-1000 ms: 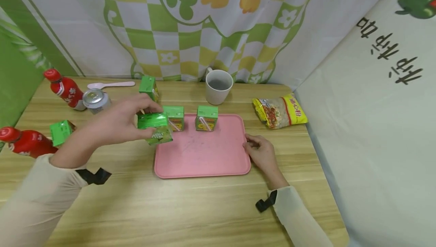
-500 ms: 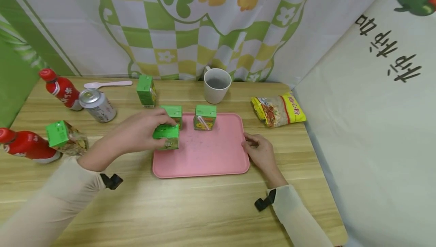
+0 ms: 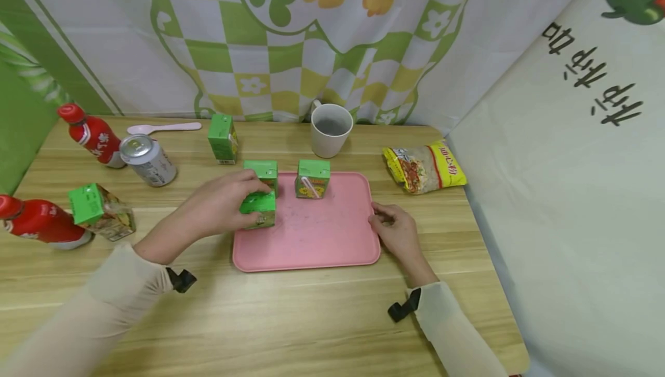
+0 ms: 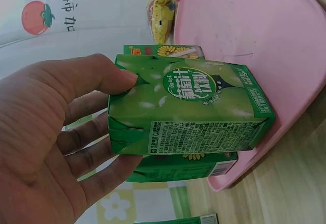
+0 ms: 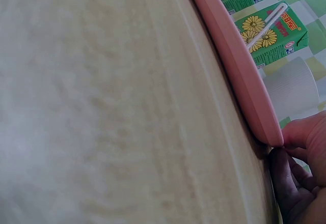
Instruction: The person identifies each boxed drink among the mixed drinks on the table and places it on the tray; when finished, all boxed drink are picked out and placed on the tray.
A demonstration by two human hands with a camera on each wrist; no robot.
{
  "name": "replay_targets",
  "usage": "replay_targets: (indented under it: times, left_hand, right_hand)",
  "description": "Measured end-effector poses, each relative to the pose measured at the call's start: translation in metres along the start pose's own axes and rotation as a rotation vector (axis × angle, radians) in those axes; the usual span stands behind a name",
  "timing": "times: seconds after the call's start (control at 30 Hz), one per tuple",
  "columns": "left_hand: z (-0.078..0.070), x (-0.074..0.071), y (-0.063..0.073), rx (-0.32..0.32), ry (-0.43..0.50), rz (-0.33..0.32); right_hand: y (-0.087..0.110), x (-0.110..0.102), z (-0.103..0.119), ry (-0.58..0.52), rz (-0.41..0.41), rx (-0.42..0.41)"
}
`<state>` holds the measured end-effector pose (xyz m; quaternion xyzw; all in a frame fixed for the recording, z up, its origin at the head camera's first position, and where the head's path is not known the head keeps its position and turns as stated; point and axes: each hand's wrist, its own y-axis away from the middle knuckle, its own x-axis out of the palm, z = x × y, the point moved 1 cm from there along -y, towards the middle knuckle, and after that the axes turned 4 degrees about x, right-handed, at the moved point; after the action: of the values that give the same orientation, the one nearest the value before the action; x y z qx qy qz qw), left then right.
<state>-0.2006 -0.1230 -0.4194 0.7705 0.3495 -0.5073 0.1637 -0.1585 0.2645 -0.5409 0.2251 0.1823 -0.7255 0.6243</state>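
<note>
My left hand (image 3: 228, 204) grips a green grape juice carton (image 3: 258, 209) at the left side of the pink tray (image 3: 332, 244), just in front of a green flower-printed carton (image 3: 262, 170). A second flower-printed carton (image 3: 313, 179) stands at the tray's back middle. In the left wrist view my thumb and fingers (image 4: 102, 81) wrap the top of the grape carton (image 4: 188, 109), whose base meets the tray (image 4: 254, 30). My right hand (image 3: 391, 228) pinches the tray's right rim; the right wrist view shows its fingers (image 5: 300, 132) curled on the tray rim (image 5: 234, 56).
On the wooden table: a grey mug (image 3: 330, 130) behind the tray, a yellow snack packet (image 3: 426, 168) at right, another green carton (image 3: 222, 138), a can (image 3: 148, 160), a pink spoon (image 3: 163, 128), two red bottles (image 3: 90, 134) (image 3: 36, 221) and a tilted green carton (image 3: 98, 211) at left. Fabric walls enclose the back and right.
My left hand has carried the grape carton to the right and lowered it onto the tray's left side. My right hand has stayed on the tray's right rim.
</note>
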Motion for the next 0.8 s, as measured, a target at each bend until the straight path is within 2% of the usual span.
replay_targets:
  times: [0.27, 0.43, 0.53, 0.63, 0.73, 0.8]
  left_hand:
    - [-0.001, 0.003, 0.002, -0.007, 0.004, -0.005]
    - [-0.004, -0.009, 0.008, -0.048, 0.044, -0.017]
    - [-0.004, -0.023, 0.011, -0.08, 0.085, -0.08]
    - [0.001, -0.041, 0.013, -0.136, 0.146, -0.174]
    - [0.013, -0.059, 0.01, -0.219, 0.174, -0.259]
    - [0.024, -0.069, 0.006, -0.285, 0.173, -0.283]
  right_hand:
    - [0.001, 0.001, 0.003, -0.011, 0.002, 0.016]
    - [0.002, 0.001, 0.003, 0.0, 0.003, 0.019]
    - [0.001, 0.001, 0.003, 0.003, -0.001, 0.021]
    - [0.001, 0.0, 0.002, 0.006, 0.0, 0.017]
    - [0.001, 0.0, 0.002, 0.002, 0.003, 0.014]
    - [0.001, 0.0, 0.002, 0.002, 0.005, 0.013]
